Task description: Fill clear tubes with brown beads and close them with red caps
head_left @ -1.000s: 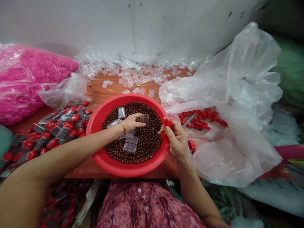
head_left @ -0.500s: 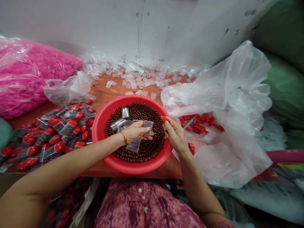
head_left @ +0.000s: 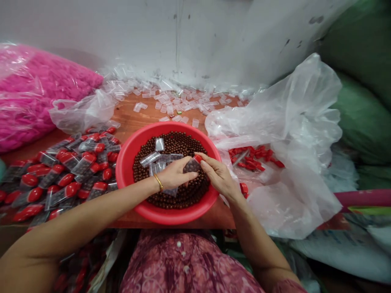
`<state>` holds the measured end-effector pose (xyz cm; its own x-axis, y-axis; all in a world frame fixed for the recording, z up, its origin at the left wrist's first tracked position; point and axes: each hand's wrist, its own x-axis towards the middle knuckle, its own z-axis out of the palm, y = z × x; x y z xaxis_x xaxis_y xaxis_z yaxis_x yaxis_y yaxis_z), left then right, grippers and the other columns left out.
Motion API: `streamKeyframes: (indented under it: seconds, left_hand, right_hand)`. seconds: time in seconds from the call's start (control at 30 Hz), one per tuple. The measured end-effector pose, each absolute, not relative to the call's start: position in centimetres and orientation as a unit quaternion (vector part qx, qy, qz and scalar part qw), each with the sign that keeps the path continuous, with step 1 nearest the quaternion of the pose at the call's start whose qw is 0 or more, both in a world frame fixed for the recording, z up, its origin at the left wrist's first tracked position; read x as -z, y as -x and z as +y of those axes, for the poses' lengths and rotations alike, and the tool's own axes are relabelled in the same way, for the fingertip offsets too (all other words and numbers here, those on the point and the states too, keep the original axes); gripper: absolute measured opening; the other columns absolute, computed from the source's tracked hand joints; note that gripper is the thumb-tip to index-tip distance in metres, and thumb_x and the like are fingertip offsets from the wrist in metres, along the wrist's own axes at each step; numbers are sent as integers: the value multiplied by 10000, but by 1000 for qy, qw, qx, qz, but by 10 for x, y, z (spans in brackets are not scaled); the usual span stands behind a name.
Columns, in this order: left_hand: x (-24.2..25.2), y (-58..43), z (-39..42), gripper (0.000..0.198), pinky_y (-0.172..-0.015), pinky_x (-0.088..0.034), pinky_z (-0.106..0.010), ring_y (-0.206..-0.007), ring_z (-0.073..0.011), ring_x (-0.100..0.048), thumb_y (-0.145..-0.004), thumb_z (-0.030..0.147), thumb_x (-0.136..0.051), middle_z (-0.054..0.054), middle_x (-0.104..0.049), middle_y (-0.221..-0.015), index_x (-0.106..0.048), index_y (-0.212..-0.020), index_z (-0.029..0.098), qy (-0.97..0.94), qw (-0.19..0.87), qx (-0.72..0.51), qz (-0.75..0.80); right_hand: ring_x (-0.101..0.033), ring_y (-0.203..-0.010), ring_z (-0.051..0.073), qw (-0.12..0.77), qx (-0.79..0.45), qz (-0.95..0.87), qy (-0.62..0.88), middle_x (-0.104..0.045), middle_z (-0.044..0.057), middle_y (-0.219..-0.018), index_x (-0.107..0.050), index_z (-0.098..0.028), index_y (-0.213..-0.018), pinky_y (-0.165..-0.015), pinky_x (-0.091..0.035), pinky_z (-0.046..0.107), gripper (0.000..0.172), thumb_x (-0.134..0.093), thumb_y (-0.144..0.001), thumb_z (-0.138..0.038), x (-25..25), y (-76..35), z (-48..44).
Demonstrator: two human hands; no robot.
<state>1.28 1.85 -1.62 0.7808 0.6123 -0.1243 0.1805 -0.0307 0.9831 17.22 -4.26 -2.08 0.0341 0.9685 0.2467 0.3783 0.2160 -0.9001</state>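
Observation:
A red basin (head_left: 128, 162) full of small brown beads (head_left: 177, 142) sits on the wooden table in front of me. Over the beads my left hand (head_left: 174, 175) pinches a small clear container (head_left: 192, 165) filled with beads. My right hand (head_left: 216, 175) meets it from the right, its fingers closed on a red cap (head_left: 198, 158) at the container's mouth. Several empty clear containers (head_left: 151, 158) lie on the beads beside my left hand.
Capped, filled containers (head_left: 61, 171) are heaped left of the basin. A clear plastic bag (head_left: 290, 134) on the right holds loose red caps (head_left: 253, 156). Empty clear containers (head_left: 174, 101) litter the table's far side by the wall. A pink-filled bag (head_left: 33, 93) lies at far left.
My right hand has brought the red cap leftward from the basin's rim to the container's mouth. My left hand has tilted the filled container toward it.

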Motion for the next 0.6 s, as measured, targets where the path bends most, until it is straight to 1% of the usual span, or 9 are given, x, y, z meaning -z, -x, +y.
streamKeyframes:
  seconds: [0.1, 0.17, 0.3, 0.37, 0.43, 0.47, 0.53, 0.6]
  left_hand:
    - [17, -14, 17, 221, -549, -361, -217, -557, -80, -429, -728, 309, -583, 47, -485, -658, -520, -852, 138, -735, 572, -203, 304]
    - [15, -14, 15, 204, -580, -360, -219, -607, -91, -440, -706, 305, -589, 36, -509, -676, -535, -810, 139, -758, 528, -214, 318]
    - [7, -11, 10, 115, -557, -319, -216, -589, -96, -428, -683, 249, -551, 38, -510, -631, -529, -740, 151, -803, 448, -194, 342]
    - [4, -9, 11, 99, -545, -302, -216, -573, -96, -424, -678, 243, -542, 37, -506, -613, -528, -719, 155, -823, 420, -175, 338]
    - [2, -9, 13, 106, -537, -293, -215, -563, -97, -429, -674, 256, -546, 37, -503, -603, -532, -710, 157, -840, 409, -150, 322]
    - [1, -9, 15, 111, -532, -290, -215, -556, -96, -429, -672, 264, -550, 40, -494, -592, -532, -699, 159, -846, 408, -138, 314]
    - [0, -10, 18, 104, -520, -283, -214, -534, -91, -418, -659, 258, -552, 48, -465, -561, -515, -657, 161, -852, 408, -118, 307]
    - [-1, -11, 18, 93, -502, -272, -214, -512, -85, -398, -638, 229, -546, 54, -436, -533, -486, -610, 164, -855, 409, -98, 305]
  right_hand:
    - [-616, -1073, 198, 442, -275, -658, 545, -668, 66, -1148, -610, -211, -1211, -960, -475, 375, 396, -407, -918, -383, 21, -170, -48]
    - [-638, -1032, 197, 421, -244, -680, 548, -673, 73, -1138, -599, -205, -1226, -927, -500, 365, 400, -391, -922, -362, 21, -168, -51]
    - [-674, -918, 199, 399, -203, -714, 539, -700, 83, -1060, -603, -197, -1220, -836, -540, 342, 406, -380, -920, -354, 18, -168, -54]
    - [-682, -858, 208, 381, -194, -729, 536, -717, 82, -992, -639, -202, -1167, -768, -547, 331, 392, -394, -912, -374, 15, -170, -53]
    - [-679, -746, 198, 362, -191, -735, 540, -725, 64, -839, -700, -212, -1026, -669, -534, 307, 386, -391, -912, -412, 11, -173, -51]
    - [-666, -691, 187, 365, -191, -729, 546, -711, 53, -751, -722, -213, -926, -623, -516, 291, 409, -380, -914, -437, 10, -174, -49]
    - [-621, -601, 156, 414, -201, -687, 562, -646, 34, -609, -719, -201, -764, -558, -471, 264, 490, -354, -916, -490, 10, -173, -44]
    - [-556, -535, 127, 497, -240, -606, 573, -576, 18, -553, -706, -184, -747, -513, -433, 248, 546, -332, -908, -547, 11, -167, -38]
